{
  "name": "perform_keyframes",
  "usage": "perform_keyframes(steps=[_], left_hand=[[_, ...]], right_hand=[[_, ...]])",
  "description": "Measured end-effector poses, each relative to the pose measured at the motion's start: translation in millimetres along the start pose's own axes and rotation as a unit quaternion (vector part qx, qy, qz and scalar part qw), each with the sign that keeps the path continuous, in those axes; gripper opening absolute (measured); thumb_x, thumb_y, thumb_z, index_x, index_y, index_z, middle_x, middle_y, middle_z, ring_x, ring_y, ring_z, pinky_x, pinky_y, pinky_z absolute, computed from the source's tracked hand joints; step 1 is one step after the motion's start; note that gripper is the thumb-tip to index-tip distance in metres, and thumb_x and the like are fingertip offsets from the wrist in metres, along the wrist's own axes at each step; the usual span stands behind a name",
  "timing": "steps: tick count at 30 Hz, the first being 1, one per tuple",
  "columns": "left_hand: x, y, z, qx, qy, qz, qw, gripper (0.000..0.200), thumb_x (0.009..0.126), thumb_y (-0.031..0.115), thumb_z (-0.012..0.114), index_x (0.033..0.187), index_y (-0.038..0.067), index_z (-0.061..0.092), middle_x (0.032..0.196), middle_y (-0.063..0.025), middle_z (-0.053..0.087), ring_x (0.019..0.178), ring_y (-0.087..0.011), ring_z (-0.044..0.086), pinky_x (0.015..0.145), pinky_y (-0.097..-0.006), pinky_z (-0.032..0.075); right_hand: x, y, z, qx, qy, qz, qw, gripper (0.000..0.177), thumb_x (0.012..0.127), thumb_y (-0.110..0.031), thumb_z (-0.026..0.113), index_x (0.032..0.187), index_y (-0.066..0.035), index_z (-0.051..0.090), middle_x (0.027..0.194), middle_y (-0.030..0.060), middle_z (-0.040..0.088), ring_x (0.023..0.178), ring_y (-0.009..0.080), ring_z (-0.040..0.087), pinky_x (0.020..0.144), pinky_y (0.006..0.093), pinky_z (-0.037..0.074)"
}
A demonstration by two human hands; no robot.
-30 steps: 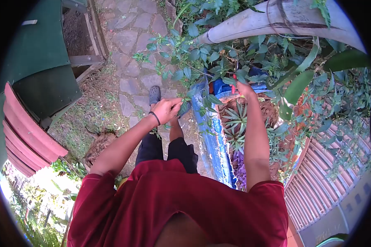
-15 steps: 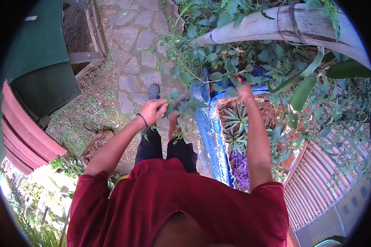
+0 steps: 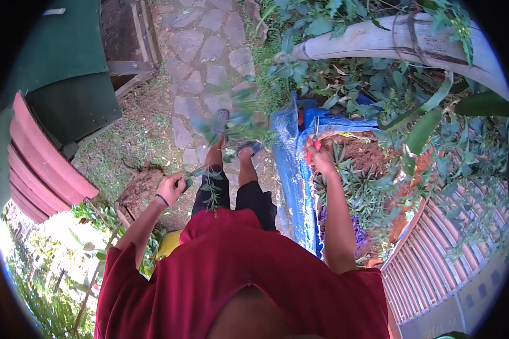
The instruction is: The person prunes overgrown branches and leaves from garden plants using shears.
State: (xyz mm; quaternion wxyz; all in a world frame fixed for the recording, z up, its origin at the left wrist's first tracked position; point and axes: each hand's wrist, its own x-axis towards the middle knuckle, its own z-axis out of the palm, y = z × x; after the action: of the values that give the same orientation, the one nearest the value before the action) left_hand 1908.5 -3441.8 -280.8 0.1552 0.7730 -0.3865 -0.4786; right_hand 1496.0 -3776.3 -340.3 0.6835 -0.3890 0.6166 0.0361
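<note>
My left hand is closed around the stem of a cut leafy branch, held out over my legs and the path. Its far leaves are blurred by motion, and a few sprigs hang down beside my wrist. My right hand grips red-handled scissors, their slim metal blades pointing away from me. They are above the edge of a planter lined with blue plastic sheeting. Spiky green plants grow in the soil next to my right forearm.
A stone-paved path runs ahead, left of the planter. A thick bamboo pole crosses the upper right among vines. Green panels and red corrugated sheeting stand at left. A slatted surface lies at lower right.
The branch has come away from the plants above the planter and swung left with my left hand, which moved down and left. My right hand drew back toward me, bringing the scissors into view.
</note>
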Motion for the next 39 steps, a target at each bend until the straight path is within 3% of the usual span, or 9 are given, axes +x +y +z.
perform_keyframes(steps=[11, 13, 14, 17, 20, 24, 28, 33, 39], left_hand=[[-38, -164, 37, -0.154, 0.051, -0.233, 0.959, 0.028, 0.096, 0.025, 0.055, 0.100, -0.003, 0.061, 0.078, -0.0148, 0.066, 0.070, -0.0180, 0.060, 0.067, -0.0331, 0.048], [-29, -241, 62, -0.081, 0.001, -0.272, 0.959, 0.041, 0.098, 0.032, 0.051, 0.123, 0.000, 0.055, 0.099, -0.0207, 0.069, 0.091, -0.0285, 0.066, 0.080, -0.0373, 0.050], [-21, -141, 14, 0.003, -0.120, -0.302, 0.946, 0.058, 0.097, 0.042, 0.048, 0.139, 0.003, 0.042, 0.124, -0.0256, 0.059, 0.117, -0.0355, 0.057, 0.095, -0.0416, 0.046], [-4, -267, 38, 0.306, -0.312, -0.116, 0.892, 0.064, 0.095, 0.049, 0.049, 0.142, 0.006, 0.040, 0.134, -0.0259, 0.051, 0.125, -0.0377, 0.050, 0.102, -0.0428, 0.041], [43, -175, 12, 0.251, -0.189, -0.293, 0.903, 0.067, 0.095, 0.050, 0.048, 0.145, 0.006, 0.037, 0.142, -0.0246, 0.044, 0.131, -0.0371, 0.043, 0.109, -0.0429, 0.035], [122, -80, 11, 0.005, -0.138, -0.154, 0.978, 0.079, 0.092, 0.058, 0.049, 0.147, 0.003, 0.033, 0.145, -0.0219, 0.041, 0.136, -0.0325, 0.039, 0.111, -0.0398, 0.033], [207, 115, -3, -0.389, -0.208, -0.132, 0.888, 0.084, 0.095, 0.065, 0.037, 0.153, 0.008, 0.017, 0.155, -0.0154, 0.028, 0.140, -0.0323, 0.030, 0.113, -0.0479, 0.024], [264, 286, 2, -0.396, -0.298, -0.045, 0.868, 0.084, 0.093, 0.066, 0.042, 0.152, 0.010, 0.019, 0.143, -0.0160, 0.040, 0.126, -0.0302, 0.047, 0.099, -0.0458, 0.043], [280, 311, 46, -0.395, -0.198, -0.019, 0.897, 0.057, 0.094, 0.047, 0.057, 0.137, 0.010, 0.049, 0.127, -0.0083, 0.053, 0.089, -0.0148, 0.057, 0.077, -0.0304, 0.051]], right_hand=[[3, 24, 20, -0.092, -0.007, 0.013, 0.996, 0.034, 0.094, -0.037, 0.059, 0.104, -0.004, 0.059, 0.083, 0.0060, 0.062, 0.071, 0.0141, 0.061, 0.065, 0.0294, 0.050], [4, 18, 23, -0.112, -0.007, 0.009, 0.994, 0.036, 0.094, -0.038, 0.059, 0.105, -0.003, 0.059, 0.084, 0.0061, 0.063, 0.071, 0.0140, 0.061, 0.065, 0.0296, 0.050], [4, 15, 21, -0.131, -0.004, 0.004, 0.991, 0.039, 0.094, -0.040, 0.060, 0.105, -0.003, 0.060, 0.084, 0.0061, 0.063, 0.072, 0.0139, 0.061, 0.066, 0.0297, 0.050], [-9, -7, 21, -0.150, 0.017, -0.004, 0.988, 0.038, 0.094, -0.037, 0.059, 0.102, 0.001, 0.061, 0.082, 0.0065, 0.064, 0.071, 0.0135, 0.058, 0.067, 0.0301, 0.047], [-14, -21, 16, -0.124, 0.037, -0.008, 0.992, 0.038, 0.094, -0.037, 0.058, 0.103, 0.000, 0.061, 0.082, 0.0048, 0.063, 0.073, 0.0135, 0.058, 0.069, 0.0302, 0.046], [2, -10, -1, -0.054, 0.024, -0.023, 0.998, 0.036, 0.095, -0.036, 0.058, 0.102, -0.001, 0.061, 0.079, 0.0024, 0.060, 0.071, 0.0114, 0.056, 0.066, 0.0284, 0.045], [6, -13, -11, -0.035, 0.021, -0.010, 0.999, 0.031, 0.096, -0.034, 0.056, 0.093, -0.004, 0.060, 0.075, 0.0011, 0.059, 0.064, 0.0105, 0.055, 0.060, 0.0271, 0.045], [48, -10, -32, -0.072, 0.002, 0.000, 0.997, 0.036, 0.094, -0.043, 0.056, 0.089, -0.008, 0.060, 0.071, 0.0007, 0.058, 0.060, 0.0104, 0.054, 0.056, 0.0289, 0.044], [100, -82, -32, -0.028, -0.022, 0.013, 0.999, 0.051, 0.092, -0.050, 0.058, 0.118, -0.006, 0.057, 0.100, 0.0070, 0.065, 0.083, 0.0191, 0.063, 0.070, 0.0344, 0.054]])
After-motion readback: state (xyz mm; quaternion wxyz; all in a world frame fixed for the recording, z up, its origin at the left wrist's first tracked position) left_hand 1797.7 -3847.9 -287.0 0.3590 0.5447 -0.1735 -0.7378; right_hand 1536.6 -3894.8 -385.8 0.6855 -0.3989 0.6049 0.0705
